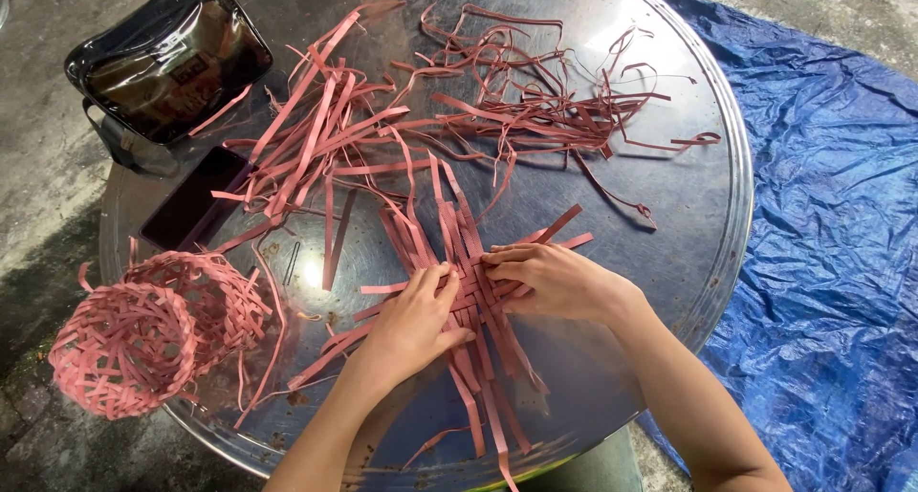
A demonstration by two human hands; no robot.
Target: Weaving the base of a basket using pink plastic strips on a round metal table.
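A round shiny metal tray lies over a blue plastic tarp on concrete. Both hands press flat, fingers spread, on a small woven mat of pink flat strips: the left hand on its near-left part, the right hand on its right. Beyond them lie loose pink strips; left of the left hand, two finished pink woven baskets.

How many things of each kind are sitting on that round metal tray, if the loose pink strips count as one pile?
Finished woven pink baskets: 2
Woven mat under the left hand and right hand: 1
Pile of loose pink strips: 1
Clear zip pouch: 1
Dark phone: 1
Total on the tray: 6
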